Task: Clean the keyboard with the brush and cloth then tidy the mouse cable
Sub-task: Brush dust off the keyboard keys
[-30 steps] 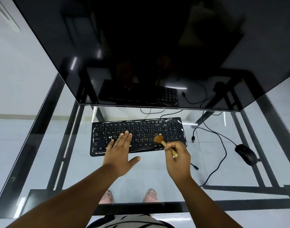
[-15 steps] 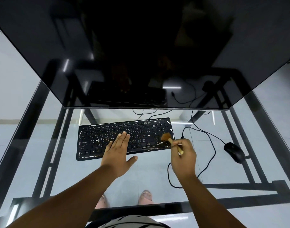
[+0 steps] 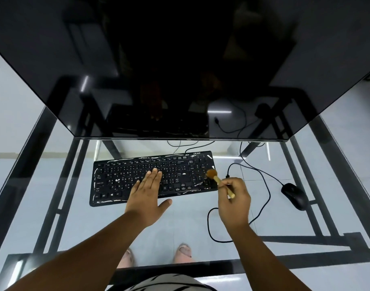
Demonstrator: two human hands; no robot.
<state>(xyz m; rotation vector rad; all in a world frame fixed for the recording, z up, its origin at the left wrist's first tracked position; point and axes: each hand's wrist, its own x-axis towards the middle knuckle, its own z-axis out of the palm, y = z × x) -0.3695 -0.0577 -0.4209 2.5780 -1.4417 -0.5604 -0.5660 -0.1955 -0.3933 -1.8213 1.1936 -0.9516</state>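
A black keyboard (image 3: 125,179) with white smears along its edges lies on the glass desk (image 3: 190,223). My left hand (image 3: 147,194) rests flat on its middle keys, fingers together. My right hand (image 3: 234,198) grips a small wooden-handled brush (image 3: 214,176), whose brown bristles touch the keyboard's right end by the number pad. A black mouse (image 3: 294,195) sits to the right, and its cable (image 3: 264,185) loops loosely across the glass between mouse and keyboard. No cloth is in view.
A large dark monitor (image 3: 180,70) overhangs the far half of the desk, just behind the keyboard. The desk's black metal frame (image 3: 318,185) shows through the glass. My feet (image 3: 183,253) are visible on the tiled floor below.
The brush has moved right along the keyboard, from the keys left of the number pad to its right edge. My left hand has stayed flat on the keys. The view has shifted.
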